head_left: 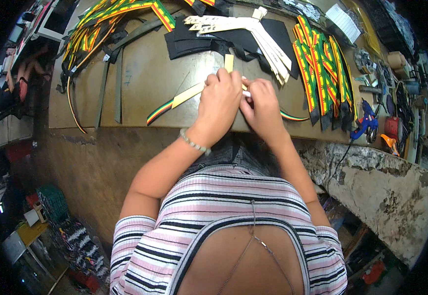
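Near the table's front edge, my left hand [219, 101] and my right hand [263, 105] are close together, fingers bent and pinching a narrow strip. To the left of my hands, the strip shows a pale yellow section [188, 95] and then a red, yellow, green and black striped ribbon [160, 112]. More striped ribbon [294, 116] comes out to the right of my right hand. A short pale yellow end [229, 63] sticks up beyond my left fingers. The part between my fingertips is hidden.
Green, yellow and red patterned straps [319, 73] lie on the table [150, 69] at right, with more straps [111, 14] at far left. White strips [270, 46] rest on black fabric pieces [189, 45] ahead. A blue glue gun [366, 120] with a cord lies at the right edge.
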Tool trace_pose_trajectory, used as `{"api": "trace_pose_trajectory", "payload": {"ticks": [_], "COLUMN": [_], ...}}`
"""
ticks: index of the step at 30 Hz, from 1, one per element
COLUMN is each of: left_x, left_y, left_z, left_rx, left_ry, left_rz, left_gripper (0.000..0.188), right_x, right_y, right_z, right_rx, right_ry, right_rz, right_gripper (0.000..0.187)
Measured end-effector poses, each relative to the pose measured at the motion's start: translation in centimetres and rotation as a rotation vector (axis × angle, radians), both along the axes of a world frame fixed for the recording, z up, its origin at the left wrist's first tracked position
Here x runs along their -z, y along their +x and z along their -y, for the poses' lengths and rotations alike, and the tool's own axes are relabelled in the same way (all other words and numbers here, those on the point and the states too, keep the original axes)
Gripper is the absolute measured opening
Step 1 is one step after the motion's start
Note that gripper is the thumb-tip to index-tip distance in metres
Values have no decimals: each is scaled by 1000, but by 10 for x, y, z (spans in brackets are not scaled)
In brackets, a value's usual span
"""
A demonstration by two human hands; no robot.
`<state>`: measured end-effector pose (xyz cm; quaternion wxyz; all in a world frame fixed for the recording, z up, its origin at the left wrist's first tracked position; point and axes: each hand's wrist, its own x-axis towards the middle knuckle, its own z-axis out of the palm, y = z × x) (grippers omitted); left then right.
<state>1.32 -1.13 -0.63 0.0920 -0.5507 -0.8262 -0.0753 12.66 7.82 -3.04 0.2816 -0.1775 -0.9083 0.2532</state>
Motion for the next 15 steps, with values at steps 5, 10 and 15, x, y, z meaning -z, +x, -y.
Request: {"api": "trace_pose_trajectory", "payload": {"ticks": [5,10,15], "left_x": [7,12,7], "left_y": [1,11,24], "left_z": [-10,-13,-16], "left_rx": [16,0,-35], "left_ry": [-59,-53,-110], "left_rz": [-224,-275,-244], "left_gripper": [18,67,95], "right_x": [-7,-18,-13], "right_y": [22,64,69], "right_z": [-22,-7,13], "right_rx": [158,312,398], "right_ry": [-659,-665,-300], "right_rz": [-319,-217,-43], "right_gripper": [34,28,12]}}
